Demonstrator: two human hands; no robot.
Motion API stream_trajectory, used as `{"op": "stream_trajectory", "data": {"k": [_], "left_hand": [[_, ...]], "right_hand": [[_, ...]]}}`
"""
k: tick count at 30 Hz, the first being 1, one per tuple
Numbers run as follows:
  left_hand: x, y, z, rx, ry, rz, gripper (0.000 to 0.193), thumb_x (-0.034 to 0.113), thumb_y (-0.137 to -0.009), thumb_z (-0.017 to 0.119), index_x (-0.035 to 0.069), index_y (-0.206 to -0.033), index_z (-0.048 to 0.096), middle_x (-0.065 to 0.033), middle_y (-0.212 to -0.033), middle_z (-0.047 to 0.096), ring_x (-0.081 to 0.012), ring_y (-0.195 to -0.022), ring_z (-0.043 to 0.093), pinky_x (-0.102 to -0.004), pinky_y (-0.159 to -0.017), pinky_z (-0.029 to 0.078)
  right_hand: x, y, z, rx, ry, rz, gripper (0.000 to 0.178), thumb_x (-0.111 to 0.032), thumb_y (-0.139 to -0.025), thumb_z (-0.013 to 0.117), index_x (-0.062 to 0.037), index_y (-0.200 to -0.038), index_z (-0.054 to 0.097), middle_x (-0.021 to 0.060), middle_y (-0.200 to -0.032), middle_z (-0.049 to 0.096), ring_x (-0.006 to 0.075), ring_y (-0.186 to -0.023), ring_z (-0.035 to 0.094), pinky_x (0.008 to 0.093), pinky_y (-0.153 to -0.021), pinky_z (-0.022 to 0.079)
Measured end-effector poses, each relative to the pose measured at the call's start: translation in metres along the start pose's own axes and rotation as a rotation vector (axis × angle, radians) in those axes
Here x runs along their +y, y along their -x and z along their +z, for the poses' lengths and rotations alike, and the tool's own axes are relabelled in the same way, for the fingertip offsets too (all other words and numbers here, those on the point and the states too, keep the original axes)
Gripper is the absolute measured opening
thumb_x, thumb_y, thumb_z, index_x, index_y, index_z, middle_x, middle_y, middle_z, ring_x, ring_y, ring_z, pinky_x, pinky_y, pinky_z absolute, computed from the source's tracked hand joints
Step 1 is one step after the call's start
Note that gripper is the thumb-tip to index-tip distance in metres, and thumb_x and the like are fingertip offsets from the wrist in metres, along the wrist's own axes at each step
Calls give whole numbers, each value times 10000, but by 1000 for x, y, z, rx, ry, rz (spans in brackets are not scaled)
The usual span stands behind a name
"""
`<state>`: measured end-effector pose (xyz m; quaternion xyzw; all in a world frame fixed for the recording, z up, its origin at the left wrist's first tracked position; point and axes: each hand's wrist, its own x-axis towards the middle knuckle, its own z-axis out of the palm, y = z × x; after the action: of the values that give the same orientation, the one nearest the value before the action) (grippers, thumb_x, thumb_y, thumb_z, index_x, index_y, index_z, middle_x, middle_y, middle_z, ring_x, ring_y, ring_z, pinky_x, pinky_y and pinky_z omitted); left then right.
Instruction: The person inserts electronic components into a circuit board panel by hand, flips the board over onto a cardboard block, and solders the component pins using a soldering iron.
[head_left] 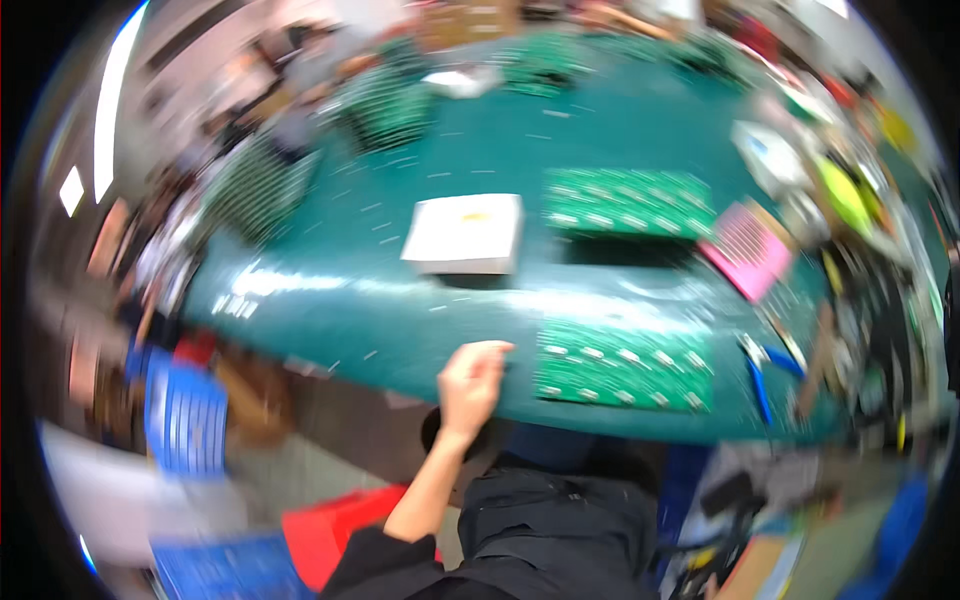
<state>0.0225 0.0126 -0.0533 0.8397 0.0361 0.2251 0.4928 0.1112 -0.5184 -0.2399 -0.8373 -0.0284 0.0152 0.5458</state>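
My left hand (472,388) hovers over the near edge of the green-topped table, left of a green circuit board panel (625,365). Its fingers are curled together with the tips toward the right. Motion blur hides whether anything small is between them. The near panel carries rows of small pale parts. Beyond it lies a thicker green board panel or stack (630,203), casting a dark shadow along its front. A white box (463,233) sits farther off, to the left of that stack. My right hand does not show.
Pliers with blue handles (758,375) lie right of the near panel. A pink block (748,250) rests by the far stack. Racks of green boards (262,185) line the far left. Blue (187,410) and red (340,535) plastic things stand below the table's left side.
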Motion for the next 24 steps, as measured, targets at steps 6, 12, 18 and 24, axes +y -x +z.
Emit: {"op": "stream_trajectory", "data": {"k": [6, 12, 18, 24], "left_hand": [[7, 19, -32, 49, 4, 48, 157, 128, -953, 565, 36, -974, 690, -56, -796, 622, -134, -648, 560, -263, -609, 456], [8, 23, -27, 92, 58, 34, 168, 142, -957, 559, 42, -999, 688, -57, -830, 642, -139, -688, 569, -261, -632, 454], [14, 23, -37, -26, 306, -125, 177, 137, -976, 547, 48, -1081, 658, 19, -808, 604, -58, -699, 507, -219, -627, 421], [59, 76, -33, -704, 559, 209, 619, 338, -849, 715, 21, -1329, 488, -136, -1137, 546, -263, -1054, 550, -363, -920, 452]], "right_hand": [[-90, -61, 82, -392, 164, -131, 474, -209, -858, 637, -65, -1298, 532, 173, -1181, 630, 300, -1060, 616, 366, -939, 488], [-213, 41, 21, -478, 430, -7, 478, -223, -838, 674, -95, -1281, 547, 188, -1187, 625, 315, -1067, 609, 367, -941, 492], [-332, 182, -33, -426, 662, 211, 484, -237, -818, 712, -125, -1264, 562, 204, -1192, 619, 329, -1075, 602, 369, -942, 495], [-398, 253, -34, -397, 868, 451, 491, -251, -797, 749, -154, -1247, 577, 219, -1198, 613, 344, -1082, 595, 370, -944, 499]]}}
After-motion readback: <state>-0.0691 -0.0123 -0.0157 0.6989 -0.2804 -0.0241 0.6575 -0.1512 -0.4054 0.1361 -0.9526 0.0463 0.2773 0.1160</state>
